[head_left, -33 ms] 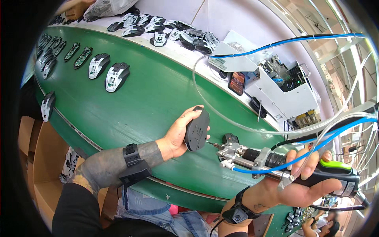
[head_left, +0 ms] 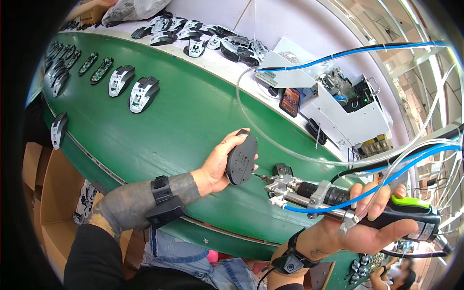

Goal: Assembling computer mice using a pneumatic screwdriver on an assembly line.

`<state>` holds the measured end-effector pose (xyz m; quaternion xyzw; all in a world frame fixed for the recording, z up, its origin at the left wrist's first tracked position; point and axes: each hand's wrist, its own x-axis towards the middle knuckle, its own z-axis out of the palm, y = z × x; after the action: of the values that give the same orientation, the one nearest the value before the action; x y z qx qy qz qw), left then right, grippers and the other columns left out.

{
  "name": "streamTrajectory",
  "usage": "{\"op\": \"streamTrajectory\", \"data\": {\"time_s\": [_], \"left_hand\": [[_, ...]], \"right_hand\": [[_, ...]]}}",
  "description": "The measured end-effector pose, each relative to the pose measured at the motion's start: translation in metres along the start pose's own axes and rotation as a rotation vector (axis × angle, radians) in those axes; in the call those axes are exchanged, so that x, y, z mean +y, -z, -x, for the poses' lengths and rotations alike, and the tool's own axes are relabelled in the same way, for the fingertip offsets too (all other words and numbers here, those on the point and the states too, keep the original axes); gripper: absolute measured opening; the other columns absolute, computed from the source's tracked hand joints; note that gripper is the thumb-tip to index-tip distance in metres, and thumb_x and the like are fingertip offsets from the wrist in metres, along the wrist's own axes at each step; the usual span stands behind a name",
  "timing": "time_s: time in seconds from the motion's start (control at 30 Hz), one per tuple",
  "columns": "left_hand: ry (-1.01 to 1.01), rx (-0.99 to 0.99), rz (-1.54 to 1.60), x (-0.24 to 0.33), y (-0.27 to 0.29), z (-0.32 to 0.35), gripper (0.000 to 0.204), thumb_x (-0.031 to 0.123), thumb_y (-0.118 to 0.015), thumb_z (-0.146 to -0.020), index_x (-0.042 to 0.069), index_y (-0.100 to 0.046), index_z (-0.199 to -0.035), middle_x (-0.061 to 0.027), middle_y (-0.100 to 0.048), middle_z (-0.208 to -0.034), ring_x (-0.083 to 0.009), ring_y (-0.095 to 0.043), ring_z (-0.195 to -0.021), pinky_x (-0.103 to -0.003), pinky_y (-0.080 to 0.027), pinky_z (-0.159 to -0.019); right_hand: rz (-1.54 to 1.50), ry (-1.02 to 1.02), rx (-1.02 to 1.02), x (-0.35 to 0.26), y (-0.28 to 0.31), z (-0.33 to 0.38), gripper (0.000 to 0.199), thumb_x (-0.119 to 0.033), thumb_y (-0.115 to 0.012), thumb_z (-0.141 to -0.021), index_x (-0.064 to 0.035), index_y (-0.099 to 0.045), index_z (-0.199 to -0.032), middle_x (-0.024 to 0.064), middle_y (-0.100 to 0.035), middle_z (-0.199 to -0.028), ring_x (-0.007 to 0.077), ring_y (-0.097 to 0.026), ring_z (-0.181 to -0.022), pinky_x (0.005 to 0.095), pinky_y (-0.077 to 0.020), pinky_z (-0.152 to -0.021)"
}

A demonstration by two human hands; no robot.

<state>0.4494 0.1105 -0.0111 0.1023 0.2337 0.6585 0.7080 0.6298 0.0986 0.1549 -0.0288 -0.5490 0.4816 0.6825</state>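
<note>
Mouse (head_left: 241, 158) over table (head_left: 179, 140), well inside edges (head_left: 212, 227)

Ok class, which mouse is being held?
The dark mouse in the left hand, its underside facing the camera; the white-and-black mice on the green table lie unheld.

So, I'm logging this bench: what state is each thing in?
Black oval mouse: held in left hand, underside showing
Silver-and-black power screwdriver: in right hand, tip near mouse
White metal machine: open, insides exposed
Black rectangular phone: screen lit
Brown cardboard box: open
</note>
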Motion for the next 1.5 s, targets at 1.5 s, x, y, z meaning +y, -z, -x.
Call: {"op": "streamTrajectory", "data": {"time_s": [1.5], "left_hand": [[-0.087, 0.135, -0.08, 0.005, 0.009, 0.0, 0.04, 0.031, -0.049, -0.091, 0.013, -0.041, -0.126, -0.0097, -0.053, -0.109, -0.0245, -0.059, -0.088, -0.042, -0.054, -0.076]], "right_hand": [[-0.15, -0.096, -0.062, -0.018, -0.009, 0.0, 0.058, -0.057, -0.049, -0.088, -0.007, -0.037, -0.114, 0.0043, -0.052, -0.069, 0.0169, -0.052, -0.057, 0.0305, -0.0425, -0.062]]}}
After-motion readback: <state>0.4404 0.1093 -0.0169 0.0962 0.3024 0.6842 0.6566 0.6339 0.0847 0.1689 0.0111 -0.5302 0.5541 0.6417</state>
